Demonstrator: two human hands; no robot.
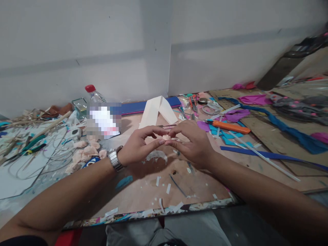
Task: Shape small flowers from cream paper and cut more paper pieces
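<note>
Above the middle of the table, my left hand and my right hand meet at the fingertips. Between them they pinch a small cream crepe paper flower, partly covered by the fingers and thumbs. Just behind the hands a wide cream paper strip lies bent into a peak. Several similar peach crepe paper flowers rest in a cluster to the left, beside the wrist that wears a metal watch.
An orange utility knife, a blue strip and a white stick lie right, near cardboard. At left are green-handled pliers, a blurred lit screen and a red-capped bottle. Paper scraps dot the front.
</note>
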